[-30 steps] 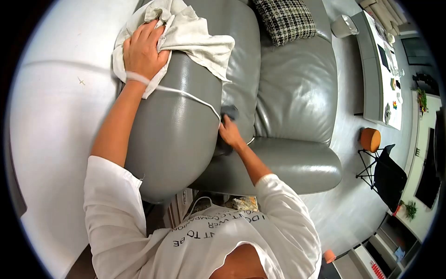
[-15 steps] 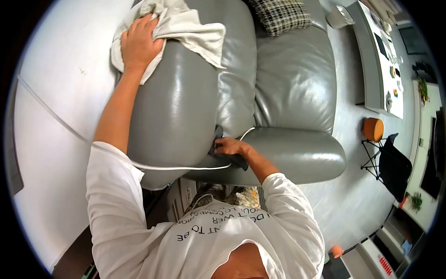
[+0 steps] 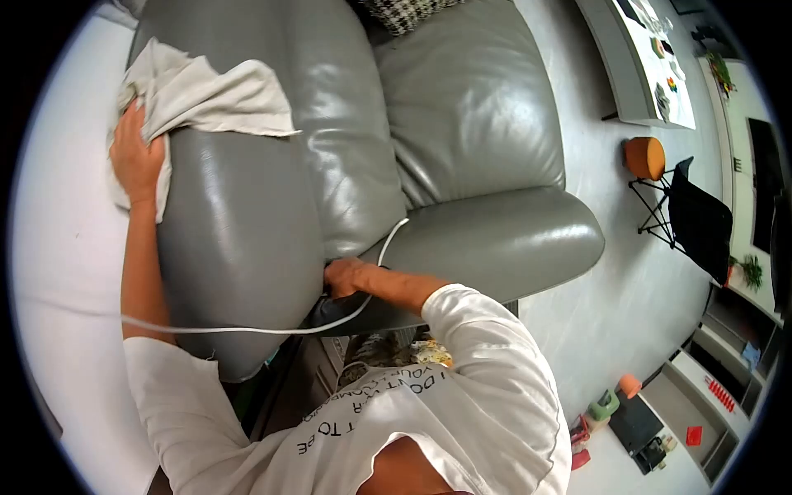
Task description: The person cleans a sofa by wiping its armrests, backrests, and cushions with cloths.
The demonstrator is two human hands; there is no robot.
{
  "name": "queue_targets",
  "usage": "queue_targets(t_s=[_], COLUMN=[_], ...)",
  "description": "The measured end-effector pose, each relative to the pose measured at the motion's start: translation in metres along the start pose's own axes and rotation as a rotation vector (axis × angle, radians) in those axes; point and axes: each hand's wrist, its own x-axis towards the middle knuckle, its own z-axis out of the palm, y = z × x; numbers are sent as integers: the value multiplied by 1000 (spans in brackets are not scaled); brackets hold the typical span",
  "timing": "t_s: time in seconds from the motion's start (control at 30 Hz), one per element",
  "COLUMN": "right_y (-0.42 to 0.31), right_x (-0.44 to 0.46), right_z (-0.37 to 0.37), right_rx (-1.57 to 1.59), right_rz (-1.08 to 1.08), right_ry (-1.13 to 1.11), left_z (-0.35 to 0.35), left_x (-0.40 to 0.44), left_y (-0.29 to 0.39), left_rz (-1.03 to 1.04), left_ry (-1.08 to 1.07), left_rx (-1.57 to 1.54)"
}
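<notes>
My left hand (image 3: 136, 161) presses a cream cloth (image 3: 210, 95) against the outer side of the grey leather sofa's (image 3: 239, 223) padded backrest. Its fingers are partly under a fold, and the rest of the cloth drapes over the top. My right hand (image 3: 345, 276) is curled low at the crease where backrest and armrest (image 3: 511, 235) meet. Something dark (image 3: 330, 310) lies just below it; the fingertips are hidden, so what they hold cannot be made out. A white cord (image 3: 247, 331) crosses my left forearm and loops up past my right wrist.
A checked cushion (image 3: 404, 12) lies at the sofa's far end. To the right stand a white-topped table (image 3: 610, 58), an orange stool (image 3: 643, 157) and a black folding chair (image 3: 697, 219). Open shelving (image 3: 701, 396) holding small objects is at lower right.
My left hand and the cloth have come down the backrest toward me. The right hand has shifted deeper into the crease, and the cord sits differently. The whole view has turned.
</notes>
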Motion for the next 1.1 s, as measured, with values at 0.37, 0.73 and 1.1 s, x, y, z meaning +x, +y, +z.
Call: queue_targets(t_s=[0.37, 0.73, 1.1], right_y=[73, 233, 288], right_x=[17, 8, -25], right_z=[-18, -44, -331], right_rx=[301, 126, 45], right_rz=[-42, 103, -113], right_ry=[-77, -158, 1264], left_z=[-11, -27, -31], left_x=[-2, 2, 9], left_y=[-8, 12, 20], left_rz=[-62, -171, -119], left_ry=[-120, -169, -171], left_rx=[55, 84, 20])
